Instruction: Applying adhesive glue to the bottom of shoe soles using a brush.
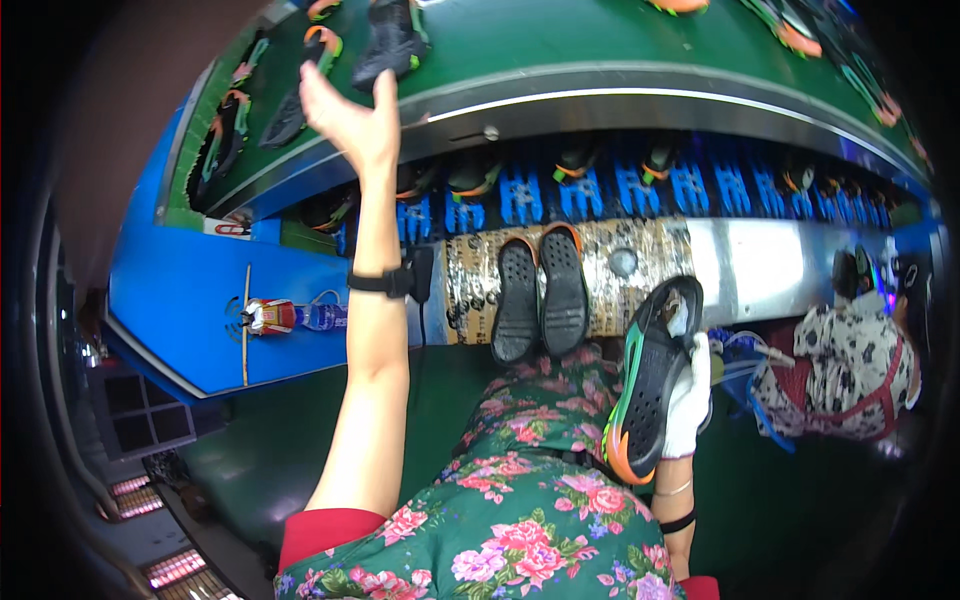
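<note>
My left hand (pixel 358 125) is bare and reaches to the edge of the upper green belt, fingers spread. Its thumb is close to a black shoe (pixel 390 45) lying there; whether they touch I cannot tell. An orange-rimmed dark shoe (pixel 300 95) lies beside its fingertips. In a white glove, my right hand (pixel 688 405) grips a black shoe sole (pixel 645 390) with a hole-dotted inner face and a green and orange side. That sole stands tilted near my body. Two black soles with orange rims, the left sole (pixel 516 300) and the right sole (pixel 563 290), lie side by side on the bench.
The bench top (pixel 470 260) is covered in brown, taped sheet. Behind it, blue racks (pixel 520 195) hold several shoes under the green belt (pixel 560 40). A bottle (pixel 320 317) lies on the blue panel at left. A person in a spotted garment (pixel 840 370) is at right.
</note>
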`<state>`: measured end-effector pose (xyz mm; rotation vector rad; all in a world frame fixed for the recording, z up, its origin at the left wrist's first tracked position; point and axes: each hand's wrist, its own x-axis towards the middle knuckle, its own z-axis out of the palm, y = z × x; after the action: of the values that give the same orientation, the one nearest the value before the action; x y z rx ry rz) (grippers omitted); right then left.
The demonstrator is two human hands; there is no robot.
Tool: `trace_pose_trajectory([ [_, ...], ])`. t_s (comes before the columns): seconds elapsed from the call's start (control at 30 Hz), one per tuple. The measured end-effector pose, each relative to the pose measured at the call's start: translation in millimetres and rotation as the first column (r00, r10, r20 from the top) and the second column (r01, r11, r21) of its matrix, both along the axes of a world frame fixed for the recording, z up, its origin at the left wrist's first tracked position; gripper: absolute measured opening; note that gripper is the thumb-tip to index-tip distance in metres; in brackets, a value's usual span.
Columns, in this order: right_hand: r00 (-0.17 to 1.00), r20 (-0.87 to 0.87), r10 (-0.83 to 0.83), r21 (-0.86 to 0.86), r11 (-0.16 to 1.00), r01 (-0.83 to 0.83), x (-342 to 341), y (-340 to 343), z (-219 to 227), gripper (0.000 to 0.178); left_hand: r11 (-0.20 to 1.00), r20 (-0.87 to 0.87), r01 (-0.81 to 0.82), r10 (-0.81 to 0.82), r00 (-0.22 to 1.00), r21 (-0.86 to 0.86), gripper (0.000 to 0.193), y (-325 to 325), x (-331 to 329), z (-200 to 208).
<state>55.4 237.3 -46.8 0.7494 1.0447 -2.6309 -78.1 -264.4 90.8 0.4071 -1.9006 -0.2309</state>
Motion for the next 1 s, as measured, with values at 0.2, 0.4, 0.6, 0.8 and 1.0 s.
trace_pose_trajectory([
  [0.2,0.996,-0.084,-0.004,-0.037,0.999,0.001,-14.8,10.5,21.4,0.035,0.896,0.350,0.271,-0.394,0.850,0.350,0.086,143.6,117.7,-128.4],
  [0.4,0.997,-0.079,0.020,-0.064,0.998,-0.025,-10.1,17.5,24.7,0.038,0.817,0.709,0.124,-0.554,0.437,0.563,0.122,217.8,153.9,-244.9],
  [0.6,0.996,-0.051,0.074,-0.148,0.986,-0.081,-7.0,10.7,58.8,0.040,0.885,0.804,-0.025,-0.411,0.429,0.465,0.129,258.1,115.1,-253.5],
  [0.8,0.994,-0.049,0.098,-0.045,0.994,-0.101,-13.9,18.9,54.2,0.040,0.887,0.840,-0.187,-0.305,0.448,0.422,0.133,279.6,109.5,-272.7],
  [1.0,0.991,-0.082,0.108,0.042,0.994,-0.104,-18.5,35.1,25.4,0.043,0.883,0.830,-0.182,-0.311,0.462,0.432,0.123,249.0,130.1,-273.0],
])
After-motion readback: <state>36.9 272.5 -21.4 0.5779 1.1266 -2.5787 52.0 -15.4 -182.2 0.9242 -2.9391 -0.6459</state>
